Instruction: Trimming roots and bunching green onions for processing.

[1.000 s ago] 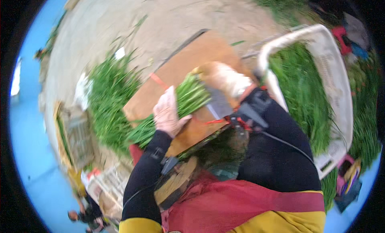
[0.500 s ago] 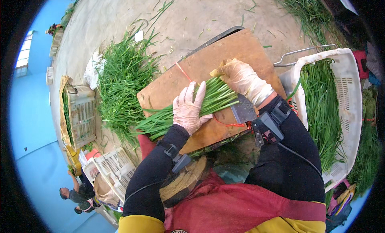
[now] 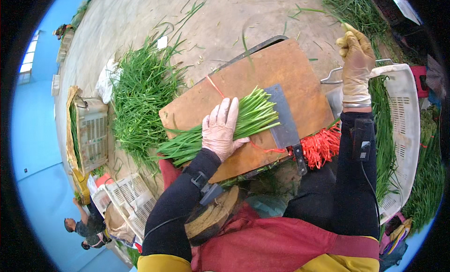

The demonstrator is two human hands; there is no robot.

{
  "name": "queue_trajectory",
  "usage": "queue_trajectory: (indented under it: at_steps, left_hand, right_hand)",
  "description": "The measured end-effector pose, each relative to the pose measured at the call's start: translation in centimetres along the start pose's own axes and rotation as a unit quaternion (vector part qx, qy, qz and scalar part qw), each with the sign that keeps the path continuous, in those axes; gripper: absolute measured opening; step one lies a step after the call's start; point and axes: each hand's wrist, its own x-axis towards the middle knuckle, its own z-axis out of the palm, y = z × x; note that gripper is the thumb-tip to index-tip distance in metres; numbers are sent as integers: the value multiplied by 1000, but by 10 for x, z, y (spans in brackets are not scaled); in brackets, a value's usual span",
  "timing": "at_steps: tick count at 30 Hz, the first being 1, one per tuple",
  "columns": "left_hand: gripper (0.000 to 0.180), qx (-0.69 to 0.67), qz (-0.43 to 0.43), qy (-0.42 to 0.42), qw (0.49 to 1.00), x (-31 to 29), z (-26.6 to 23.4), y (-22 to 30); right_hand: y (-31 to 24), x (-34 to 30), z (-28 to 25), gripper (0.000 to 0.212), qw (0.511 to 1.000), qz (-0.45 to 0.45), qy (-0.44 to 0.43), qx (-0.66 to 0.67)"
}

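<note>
Since half a second ago, our right hand (image 3: 355, 52) has left the cleaver (image 3: 281, 116), rising loosely curled and empty over the white crate (image 3: 404, 103). Our left hand (image 3: 220, 129) presses flat, fingers spread, on the chive bundle (image 3: 225, 126) lying across the wooden board (image 3: 262, 70); cleaver rests beside its cut ends.

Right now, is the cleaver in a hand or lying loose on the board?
Lying loose. The cleaver rests flat on the board beside the bunch of greens; the right hand is raised away from it.
</note>
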Motion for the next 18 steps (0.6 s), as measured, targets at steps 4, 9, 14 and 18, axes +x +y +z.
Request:
queue_trajectory:
  at_steps: [4, 9, 14, 18]
  left_hand:
    - [108, 15, 4, -5, 1000, 0, -7, 3]
    - [99, 19, 21, -6, 1000, 2, -3, 0]
    - [96, 9, 33, 0, 999, 1, -2, 0]
    - [104, -12, 19, -12, 1000, 1, -6, 2]
  right_hand:
    - [-1, -3, -4, 15, 999, 22, -4, 29]
    - [12, -7, 8, 18, 990, 71, -91, 86]
    - [1, -30, 40, 22, 970, 86, -183, 133]
    - [-10, -53, 59, 25, 942, 84, -303, 119]
